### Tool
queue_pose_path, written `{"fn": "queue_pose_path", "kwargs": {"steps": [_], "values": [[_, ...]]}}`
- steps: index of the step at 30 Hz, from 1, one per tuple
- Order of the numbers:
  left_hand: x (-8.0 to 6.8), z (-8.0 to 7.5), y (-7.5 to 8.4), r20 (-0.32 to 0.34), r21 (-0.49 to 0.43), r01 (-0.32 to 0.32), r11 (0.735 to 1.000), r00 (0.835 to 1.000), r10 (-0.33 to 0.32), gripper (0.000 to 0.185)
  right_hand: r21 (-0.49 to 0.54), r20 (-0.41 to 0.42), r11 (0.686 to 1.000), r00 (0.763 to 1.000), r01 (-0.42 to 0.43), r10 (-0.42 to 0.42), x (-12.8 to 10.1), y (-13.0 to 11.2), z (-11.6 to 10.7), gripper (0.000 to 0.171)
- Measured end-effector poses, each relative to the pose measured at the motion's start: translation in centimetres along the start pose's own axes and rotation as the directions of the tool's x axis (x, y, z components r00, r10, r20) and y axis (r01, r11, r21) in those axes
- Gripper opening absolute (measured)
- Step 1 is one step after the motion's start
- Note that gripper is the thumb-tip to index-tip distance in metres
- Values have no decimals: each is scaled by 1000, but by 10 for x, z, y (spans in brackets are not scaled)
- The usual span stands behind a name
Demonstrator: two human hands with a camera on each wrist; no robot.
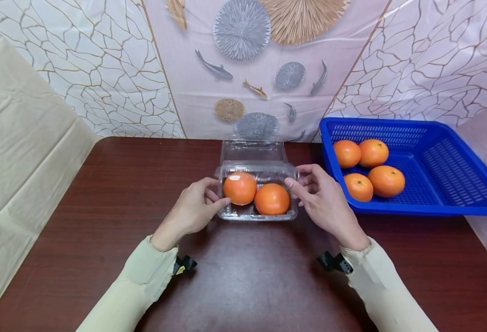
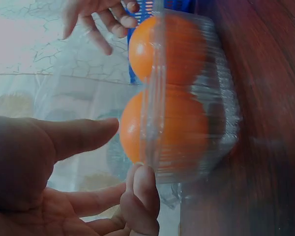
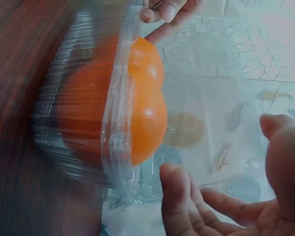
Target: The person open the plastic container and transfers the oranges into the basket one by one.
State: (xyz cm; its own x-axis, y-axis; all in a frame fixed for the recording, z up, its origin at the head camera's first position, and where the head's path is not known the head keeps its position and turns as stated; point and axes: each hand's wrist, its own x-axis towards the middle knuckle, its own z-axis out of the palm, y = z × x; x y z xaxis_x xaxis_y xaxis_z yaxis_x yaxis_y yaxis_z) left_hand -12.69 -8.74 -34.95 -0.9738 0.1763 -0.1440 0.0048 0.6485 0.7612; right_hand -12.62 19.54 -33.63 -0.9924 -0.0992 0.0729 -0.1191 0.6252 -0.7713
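Centrally on the table (image 1: 102, 221) sits a clear box (image 1: 256, 214), a thin ribbed plastic clamshell with rounded corners and a glossy, crinkled sheen. Its hinged lid (image 1: 253, 150) stands open at the back, leaning toward the wall. Two oranges (image 1: 240, 188) lie side by side inside, round, smooth-skinned and bright, each catching a white highlight; they touch one another and rise above the box's rim.

The left hand (image 1: 195, 210) is at the box's left end, fingers gently bent, their tips against the rim; the left wrist view shows a fingertip (image 2: 142, 189) touching the plastic edge while the thumb stands free of it. The right hand (image 1: 324, 200) is at the right end, its fingers loosely curved and spread beside the box; the right wrist view shows them near the rim, but I cannot tell whether they touch it. Neither hand wraps around the box.

The table is dark reddish wood with a dull polish. To the right, just beside the right hand, a blue basket (image 1: 434, 207) of perforated plastic holds four more oranges. Pale sleeves (image 1: 143, 276) cover both forearms. Behind hangs a glossy sheet printed with crackle lines, fish and round fans.
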Motion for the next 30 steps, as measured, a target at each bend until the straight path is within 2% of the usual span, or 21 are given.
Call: {"fn": "queue_pose_path", "kwargs": {"steps": [3,7,10,13,15,18,21,23,27,30], "values": [[1,0,-3,-10,2,7,1000,1000,-7,50,7,-30,999,999,34,-34,2,2,2,53],[3,0,-6,-10,16,18,1000,1000,-18,51,1,-32,998,997,66,-66,3,5,5,64],[4,0,-7,12,17,41,999,999,-41,54,8,-32,997,996,83,-82,3,6,5,73],[5,0,-7,47,-26,62,998,997,-60,55,10,-33,996,995,90,-90,3,7,5,80],[6,1,-7,65,-61,69,996,996,-65,54,-2,-31,996,996,89,-89,4,8,6,79],[6,1,-7,79,-96,66,993,995,-58,54,-21,-25,996,995,92,-92,5,9,7,67],[5,0,-7,94,-88,64,994,994,-56,55,-40,-12,994,994,106,-107,6,10,7,51],[5,-1,-7,107,-78,60,995,993,-51,55,-54,11,991,992,124,-123,6,11,7,47],[4,-2,-7,121,-74,51,996,992,-42,55,-130,79,970,977,206,-197,5,14,8,56],[4,-1,-7,123,-85,52,995,992,-41,54,-181,121,938,954,294,-275,5,17,10,67]]}}
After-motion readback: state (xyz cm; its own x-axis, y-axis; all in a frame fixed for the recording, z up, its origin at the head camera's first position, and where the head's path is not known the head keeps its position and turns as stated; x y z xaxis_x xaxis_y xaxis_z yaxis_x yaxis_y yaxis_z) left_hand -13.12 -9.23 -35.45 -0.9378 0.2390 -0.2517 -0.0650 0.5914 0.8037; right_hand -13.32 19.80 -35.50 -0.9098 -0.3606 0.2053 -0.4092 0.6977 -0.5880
